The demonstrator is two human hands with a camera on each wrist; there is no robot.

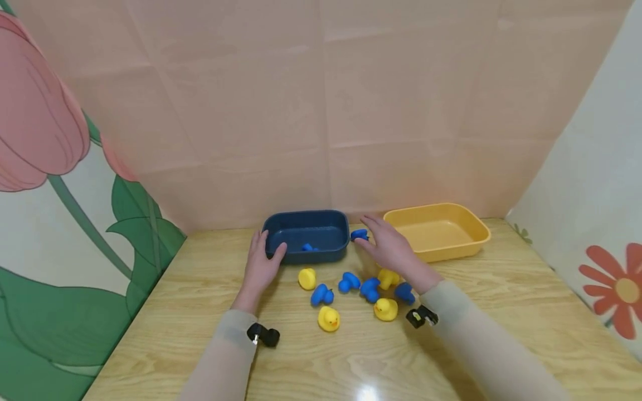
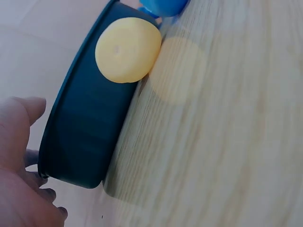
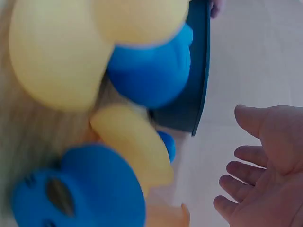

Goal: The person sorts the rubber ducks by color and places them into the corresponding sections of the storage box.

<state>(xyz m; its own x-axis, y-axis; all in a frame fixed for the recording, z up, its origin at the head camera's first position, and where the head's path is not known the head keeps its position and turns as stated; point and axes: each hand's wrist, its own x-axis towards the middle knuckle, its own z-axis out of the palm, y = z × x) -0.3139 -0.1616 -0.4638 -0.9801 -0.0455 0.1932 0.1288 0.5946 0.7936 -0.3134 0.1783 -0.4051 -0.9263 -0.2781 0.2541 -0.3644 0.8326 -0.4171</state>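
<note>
At the left end of the dark blue tray (image 1: 321, 257) is my left hand (image 1: 261, 266), its fingers along the end wall and its thumb over the front rim. The left wrist view shows this thumb (image 2: 33, 109) held away from the tray. Inside the tray lies one small blue duck (image 1: 309, 247). My right hand (image 1: 392, 248) is spread over the gap between the two trays, with nothing in its grasp. Near its fingertips a blue rubber duck (image 1: 358, 234) sits against the tray's right end. The right wrist view shows the palm (image 3: 284, 179) bare.
The yellow tray (image 1: 451, 254) stands at the right, partly behind my right hand. In front of the trays several ducks lie loosely grouped, among them a yellow duck (image 1: 329, 318) and a blue duck (image 1: 321, 294). A pink cloth backdrop (image 1: 321, 111) rises behind the wooden table (image 1: 301, 367).
</note>
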